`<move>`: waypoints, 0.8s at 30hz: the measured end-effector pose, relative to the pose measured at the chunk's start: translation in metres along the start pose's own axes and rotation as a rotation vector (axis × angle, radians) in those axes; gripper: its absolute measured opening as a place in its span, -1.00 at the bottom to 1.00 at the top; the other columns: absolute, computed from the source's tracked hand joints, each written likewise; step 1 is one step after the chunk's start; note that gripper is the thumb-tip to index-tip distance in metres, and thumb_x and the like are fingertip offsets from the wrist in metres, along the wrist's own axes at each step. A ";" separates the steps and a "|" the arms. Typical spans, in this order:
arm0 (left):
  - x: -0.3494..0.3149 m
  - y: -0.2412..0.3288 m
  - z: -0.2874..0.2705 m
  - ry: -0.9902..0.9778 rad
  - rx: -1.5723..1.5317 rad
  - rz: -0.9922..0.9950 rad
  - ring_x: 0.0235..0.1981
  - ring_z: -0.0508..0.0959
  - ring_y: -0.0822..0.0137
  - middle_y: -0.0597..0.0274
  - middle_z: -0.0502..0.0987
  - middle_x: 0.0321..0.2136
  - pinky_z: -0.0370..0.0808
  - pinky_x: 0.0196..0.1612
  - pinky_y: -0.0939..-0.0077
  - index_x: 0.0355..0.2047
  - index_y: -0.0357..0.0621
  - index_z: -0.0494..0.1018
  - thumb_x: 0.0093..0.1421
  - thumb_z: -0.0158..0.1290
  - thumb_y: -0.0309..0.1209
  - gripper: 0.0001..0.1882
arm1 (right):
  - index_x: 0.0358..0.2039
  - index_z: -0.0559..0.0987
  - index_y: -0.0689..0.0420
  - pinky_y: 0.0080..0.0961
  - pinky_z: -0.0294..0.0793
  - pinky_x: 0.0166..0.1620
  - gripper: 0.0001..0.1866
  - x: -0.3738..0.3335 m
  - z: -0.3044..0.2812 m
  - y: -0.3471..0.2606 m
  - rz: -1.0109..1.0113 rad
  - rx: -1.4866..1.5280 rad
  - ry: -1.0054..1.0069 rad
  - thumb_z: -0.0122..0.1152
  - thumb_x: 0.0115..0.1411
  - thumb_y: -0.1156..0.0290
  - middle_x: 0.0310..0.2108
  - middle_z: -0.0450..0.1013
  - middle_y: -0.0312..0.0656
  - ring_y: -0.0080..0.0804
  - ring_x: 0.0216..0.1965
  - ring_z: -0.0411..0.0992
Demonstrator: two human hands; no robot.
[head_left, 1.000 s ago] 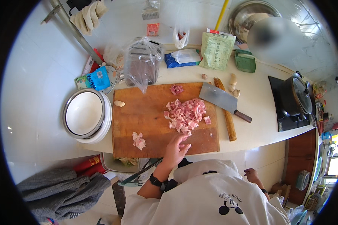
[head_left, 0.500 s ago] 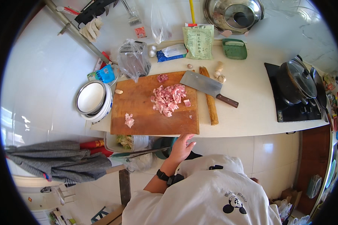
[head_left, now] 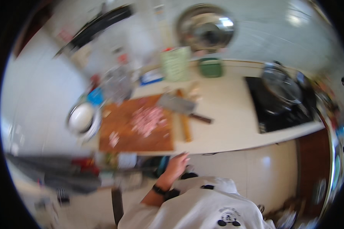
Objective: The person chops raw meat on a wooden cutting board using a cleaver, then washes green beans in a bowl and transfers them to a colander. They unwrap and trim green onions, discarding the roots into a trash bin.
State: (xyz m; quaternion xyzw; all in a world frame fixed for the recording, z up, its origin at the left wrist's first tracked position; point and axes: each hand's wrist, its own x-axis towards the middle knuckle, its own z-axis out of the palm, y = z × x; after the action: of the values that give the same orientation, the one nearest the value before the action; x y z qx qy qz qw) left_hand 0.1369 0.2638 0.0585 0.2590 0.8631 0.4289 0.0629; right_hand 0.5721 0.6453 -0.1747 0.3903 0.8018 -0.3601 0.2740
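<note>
My left hand (head_left: 175, 166), with a dark band at the wrist, hangs just below the counter's front edge. Its fingers are blurred but look loosely apart, holding nothing. My right hand is out of sight. Nearest to the left hand, on the counter, is a wooden cutting board (head_left: 137, 143) bearing a heap of cut pink raw meat (head_left: 147, 121). A smaller clump of meat (head_left: 113, 139) lies at its near left. A cleaver (head_left: 177, 104) rests across the board's right edge and a long yellowish-brown stick (head_left: 185, 131), its dark handle pointing right.
Stacked bowls (head_left: 81, 117) stand left of the board. Behind it are a plastic-wrapped dark object (head_left: 118, 86), a pale green packet (head_left: 176, 64) and a green container (head_left: 210, 68). A lidded pot (head_left: 281, 89) sits on the black stove (head_left: 269, 118) at right. Grey cloth (head_left: 53, 175) hangs at lower left.
The view has swung right and upward and blurred, so the counter sits lower and farther left in the picture. My left hand stays near the counter edge. Board, meat and cleaver keep their places.
</note>
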 end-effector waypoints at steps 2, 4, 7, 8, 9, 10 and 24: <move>0.013 -0.007 -0.002 -0.034 -0.008 0.004 -0.29 0.59 -0.09 -0.15 0.58 -0.35 0.54 -0.23 0.22 -0.25 -0.22 0.58 0.21 0.10 -0.42 -0.83 | -0.11 0.62 0.07 -0.31 0.56 -0.09 -0.70 0.003 0.011 0.013 -0.154 -0.416 -0.003 0.13 0.23 0.21 -0.15 0.58 -0.09 -0.28 -0.11 0.56; 0.017 -0.028 0.010 -0.164 -0.112 -0.173 -0.52 0.60 0.10 -0.10 0.58 -0.50 0.51 -0.41 0.38 -0.36 -0.22 0.60 0.18 0.17 -0.35 -0.82 | -0.10 0.61 0.08 -0.30 0.55 -0.08 -0.68 0.002 0.013 0.021 -0.163 -0.630 -0.013 0.13 0.23 0.20 -0.13 0.57 -0.09 -0.28 -0.10 0.55; 0.042 -0.005 0.017 -0.357 -0.200 -0.133 -0.57 0.51 0.55 0.25 0.59 -0.62 0.49 -0.43 0.57 -0.44 -0.22 0.61 0.11 0.26 -0.37 -0.85 | -0.21 0.67 0.09 -0.44 0.58 -0.15 -0.75 -0.023 -0.002 -0.059 0.257 0.494 0.230 0.12 0.21 0.30 -0.29 0.62 -0.12 -0.31 -0.27 0.61; 0.053 0.001 0.027 -0.474 -0.297 -0.152 -0.49 0.57 0.52 0.28 0.62 -0.52 0.54 -0.34 0.58 -0.35 -0.24 0.60 0.10 0.27 -0.45 -0.86 | -0.22 0.67 0.08 -0.42 0.57 -0.14 -0.76 -0.033 -0.004 -0.064 0.201 0.403 0.294 0.12 0.19 0.30 -0.30 0.61 -0.13 -0.27 -0.27 0.60; 0.058 0.000 0.037 -0.528 -0.433 -0.190 -0.40 0.59 0.47 0.26 0.62 -0.42 0.56 -0.26 0.56 -0.27 -0.25 0.56 0.09 0.27 -0.49 -0.80 | -0.23 0.68 0.06 -0.39 0.57 -0.13 -0.76 -0.041 -0.008 -0.078 0.132 0.295 0.335 0.13 0.17 0.30 -0.32 0.61 -0.13 -0.24 -0.27 0.59; 0.064 0.001 0.046 -0.577 -0.568 -0.236 -0.30 0.62 0.43 0.23 0.63 -0.32 0.58 -0.19 0.54 -0.18 -0.27 0.53 0.08 0.27 -0.54 -0.73 | -0.24 0.68 0.05 -0.36 0.56 -0.12 -0.77 -0.048 -0.015 -0.090 0.061 0.181 0.371 0.13 0.16 0.30 -0.33 0.60 -0.14 -0.21 -0.26 0.58; 0.088 0.175 0.261 -0.875 -0.501 -0.181 -0.09 0.58 0.30 0.01 0.48 -0.04 0.61 -0.13 0.43 0.12 -0.31 0.32 0.22 0.13 -0.53 -0.53 | -0.23 0.64 0.23 -0.47 0.56 -0.23 -0.79 -0.124 0.000 0.122 0.521 0.744 0.350 0.21 0.22 0.37 -0.38 0.62 -0.16 -0.43 -0.35 0.61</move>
State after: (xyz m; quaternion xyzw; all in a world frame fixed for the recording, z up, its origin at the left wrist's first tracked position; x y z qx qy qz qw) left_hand 0.2164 0.5798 0.0406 0.3156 0.6457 0.4670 0.5151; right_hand 0.7404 0.6452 -0.1301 0.7044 0.5284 -0.4704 0.0579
